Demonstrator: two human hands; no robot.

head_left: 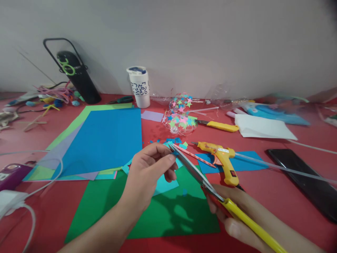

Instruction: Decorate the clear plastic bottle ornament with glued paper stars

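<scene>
My right hand (231,214) is closed around scissors (193,171) with long metal blades and a yellow and a red handle. The blade tips reach up to the fingertips of my left hand (150,168). That hand pinches a tiny blue piece of paper (175,153), mostly hidden by the thumb. Both hands are above a green sheet (147,225), on which a light-blue paper piece (165,186) lies. Just beyond the fingers are small blue paper scraps (178,140) and a patterned straw (197,156).
A yellow glue gun (223,156), a yellow box cutter (222,126) and a black phone (300,179) lie to the right. Left is a stack of coloured paper (110,140). A white tumbler (139,88), a black bottle (79,77) and a star-covered ornament (180,116) stand behind.
</scene>
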